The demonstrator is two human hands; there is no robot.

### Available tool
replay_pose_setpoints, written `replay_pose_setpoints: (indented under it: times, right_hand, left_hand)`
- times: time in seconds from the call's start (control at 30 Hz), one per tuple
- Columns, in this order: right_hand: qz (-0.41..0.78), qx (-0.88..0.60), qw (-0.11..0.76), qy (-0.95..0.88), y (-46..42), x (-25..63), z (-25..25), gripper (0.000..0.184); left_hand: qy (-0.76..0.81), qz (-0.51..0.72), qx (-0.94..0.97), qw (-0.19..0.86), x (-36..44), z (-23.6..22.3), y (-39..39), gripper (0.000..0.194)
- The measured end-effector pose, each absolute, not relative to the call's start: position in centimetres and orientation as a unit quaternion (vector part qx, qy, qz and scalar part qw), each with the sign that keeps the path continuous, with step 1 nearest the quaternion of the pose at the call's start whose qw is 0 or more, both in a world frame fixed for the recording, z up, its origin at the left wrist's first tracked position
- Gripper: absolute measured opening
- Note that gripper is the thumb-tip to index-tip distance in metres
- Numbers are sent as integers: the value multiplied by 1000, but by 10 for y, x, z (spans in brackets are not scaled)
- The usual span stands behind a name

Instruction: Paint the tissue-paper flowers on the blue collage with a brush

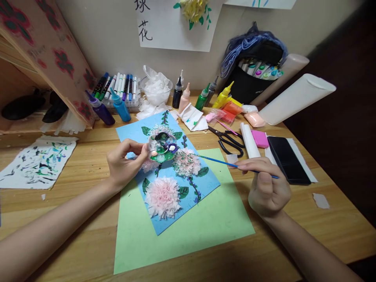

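Between the thumb and fingers of my left hand (127, 159) is a small round paint palette (162, 157), its wells smeared green, black, purple and white. It is held above a blue board (170, 226) decorated with pale pink crinkled-paper flowers (163, 197) and painted green leaves (184, 192). My right hand (268, 186) grips a thin blue paintbrush (217, 160). The brush tip points left, over or touching the right-hand flower (187, 162); I cannot tell which. Under the board lies a light green sheet (188, 250).
Paint bottles (121, 105), markers (119, 88) and a bowl of white tissue (155, 88) line the wall. Scissors (227, 139), a phone (288, 159) and a white tube (296, 100) lie right. A paint-marked cloth (38, 161) rests left.
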State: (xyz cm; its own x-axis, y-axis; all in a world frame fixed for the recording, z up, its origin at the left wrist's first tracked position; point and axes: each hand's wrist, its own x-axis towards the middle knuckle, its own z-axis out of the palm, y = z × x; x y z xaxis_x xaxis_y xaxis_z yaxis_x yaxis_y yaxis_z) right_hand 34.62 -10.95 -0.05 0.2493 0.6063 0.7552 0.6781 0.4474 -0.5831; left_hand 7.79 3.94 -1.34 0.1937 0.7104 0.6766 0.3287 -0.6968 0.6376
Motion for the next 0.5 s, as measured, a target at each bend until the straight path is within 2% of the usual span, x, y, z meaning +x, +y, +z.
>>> replay_pose_setpoints:
  times: [0.1,0.33,0.5]
  right_hand:
    - [-45,-519,582,-625,-108,345,-3,26]
    - [4,-544,549,-635,-113,346,-1,26]
    - [-9,-542,566,-621,-111,345,-1,26]
  left_hand:
    - [340,539,752,168,78,-13,40,13]
    - [351,529,751,181,78,-12,38,13]
    - [345,539,749,174,79,-12,39,12]
